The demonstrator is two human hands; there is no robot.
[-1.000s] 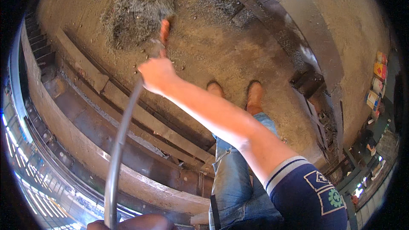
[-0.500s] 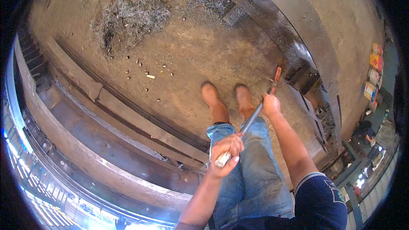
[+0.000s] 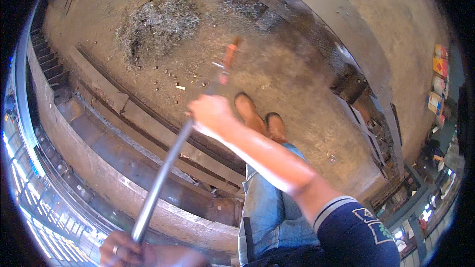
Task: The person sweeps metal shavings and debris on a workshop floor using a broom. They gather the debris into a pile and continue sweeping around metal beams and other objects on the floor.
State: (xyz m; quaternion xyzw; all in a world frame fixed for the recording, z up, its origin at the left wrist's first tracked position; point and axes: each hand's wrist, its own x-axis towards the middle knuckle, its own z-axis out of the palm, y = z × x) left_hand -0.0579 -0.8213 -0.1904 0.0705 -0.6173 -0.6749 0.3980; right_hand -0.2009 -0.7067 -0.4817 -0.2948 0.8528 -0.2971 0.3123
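A long grey metal pole point(image 3: 162, 180) slants across my left side. Its far end carries a blurred orange-red piece point(image 3: 229, 57) with a short pale crosspiece; the kind of tool is unclear. My left hand point(image 3: 118, 249), with a ring on one finger, is closed round the pole's near end at the lower left. Farther up, my right hand point(image 3: 210, 111) grips the pole just below its orange-red end. The right forearm reaches across in front of my legs. The orange-red end is over the dirt floor, ahead of my brown boots point(image 3: 250, 111).
A heap of tangled metal shavings point(image 3: 161, 24) lies on the dirt floor, with small bits scattered near it. Long rusty beams point(image 3: 148, 163) run along my left. Metal plates and scrap point(image 3: 363, 99) lie to the right, with coloured containers point(image 3: 438, 76) at the far right.
Both hands have swung the pole to the left. My left hand has moved down and outward to the lower left, and the orange-red end has moved from right of my boots to ahead of them.
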